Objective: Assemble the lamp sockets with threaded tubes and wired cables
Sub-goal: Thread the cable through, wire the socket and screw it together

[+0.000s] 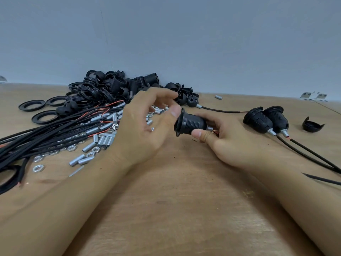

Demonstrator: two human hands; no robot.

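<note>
Your right hand pinches the socket at its tube end, just above the surface — keep it steady while your open-fingered left hand twists the collar.

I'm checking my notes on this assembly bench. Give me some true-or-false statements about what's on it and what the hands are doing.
1. The right hand holds a black socket. True.
2. The left hand grips a pair of pliers. False: it holds nothing, fingers loose at the socket's rim.
3. Two finished sockets with cables lie right of the hands. True.
4. The threaded tubes sit in a tray. False: they lie loose on the table.
</note>
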